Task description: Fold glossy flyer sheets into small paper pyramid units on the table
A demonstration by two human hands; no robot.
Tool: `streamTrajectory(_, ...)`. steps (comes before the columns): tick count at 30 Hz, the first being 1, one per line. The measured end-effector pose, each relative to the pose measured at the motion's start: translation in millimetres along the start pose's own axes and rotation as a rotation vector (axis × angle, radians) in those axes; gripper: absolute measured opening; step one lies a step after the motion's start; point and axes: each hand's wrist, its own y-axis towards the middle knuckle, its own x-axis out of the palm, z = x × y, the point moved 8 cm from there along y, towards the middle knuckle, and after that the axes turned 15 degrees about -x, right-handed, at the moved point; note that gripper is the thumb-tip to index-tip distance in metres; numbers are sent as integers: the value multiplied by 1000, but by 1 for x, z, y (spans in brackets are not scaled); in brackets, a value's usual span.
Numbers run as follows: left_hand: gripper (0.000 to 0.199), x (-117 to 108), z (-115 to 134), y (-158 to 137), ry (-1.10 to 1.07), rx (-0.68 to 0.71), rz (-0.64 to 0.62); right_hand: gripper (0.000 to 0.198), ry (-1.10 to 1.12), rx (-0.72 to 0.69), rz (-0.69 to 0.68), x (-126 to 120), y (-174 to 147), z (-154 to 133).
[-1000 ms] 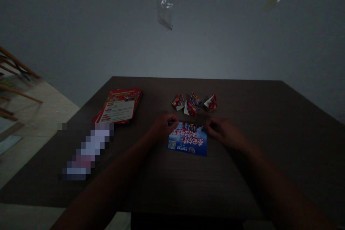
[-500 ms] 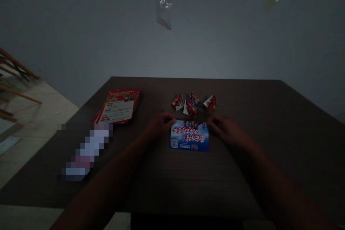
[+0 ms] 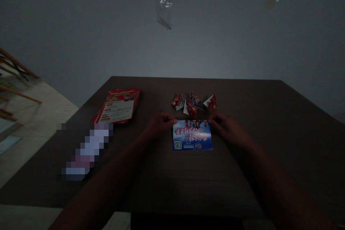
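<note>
1. Grey wall [image 3: 205, 50] fills everything beyond the table at twelve o'clock, with clear film [image 3: 164, 5] stuck high on it. Directions are taken from the blue leaflet as the clock's centre.
2. Dark-brown wood-grain table [image 3: 167, 187] spans most of the view and carries all the paper.
3. Red-and-white leaflet stack [image 3: 117, 109] lies toward ten o'clock, well apart from the hands; its sheets are flat and slightly fanned, so none of these appears folded.
4. Pixelated object [image 3: 88, 149] lies close to nine o'clock, just nearer the person than the stack; what it is cannot be told.
5. Blue printed leaflet [image 3: 192, 136] lies on the table between the hands, QR code at seven o'clock. It looks flat; whether it has been folded once cannot be told. Judged against the shaped pieces, its folding seems at an early stage, with most creases left to make.
6. Left hand [image 3: 161, 125], at ten o'clock, has thumb and fingertips narrowed in a pinch on the leaflet's far-left corner; the right hand [image 3: 228, 127], at two, pinches the far-right corner likewise.
7. Four folded paper pieces [image 3: 190, 108] stand at twelve o'clock: three clustered, the fourth just beside them toward one. These look finished.
</note>
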Motion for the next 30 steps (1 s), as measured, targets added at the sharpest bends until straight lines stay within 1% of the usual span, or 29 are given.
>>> streamTrajectory(6, 25, 2, 2, -1, -54, -1, -16, 18, 47, 21, 36, -1, -2, 1)
streamTrajectory(10, 25, 6, 2, -3, -84, 10, -60, 15, 54, 2, 65, -1, -2, 1)
streamTrajectory(13, 23, 12, 7, -5, -87, 47, -125, 15, 56, -23, 104, -3, -2, 0)
streamTrajectory(18, 23, 30, 18, -15, -59, 86, -289, 18, 105, -93, 116, 0, 1, -14)
streamTrajectory(20, 23, 35, 20, -18, -50, 82, -307, 20, 134, -106, 114, 3, 2, -19)
streamTrajectory(24, 25, 34, 16, -14, -85, 57, -248, 26, 229, -93, 90, 10, 2, -21)
streamTrajectory(30, 29, 13, 2, -2, -359, -69, -50, 41, 328, -57, 137, 9, 0, -17)
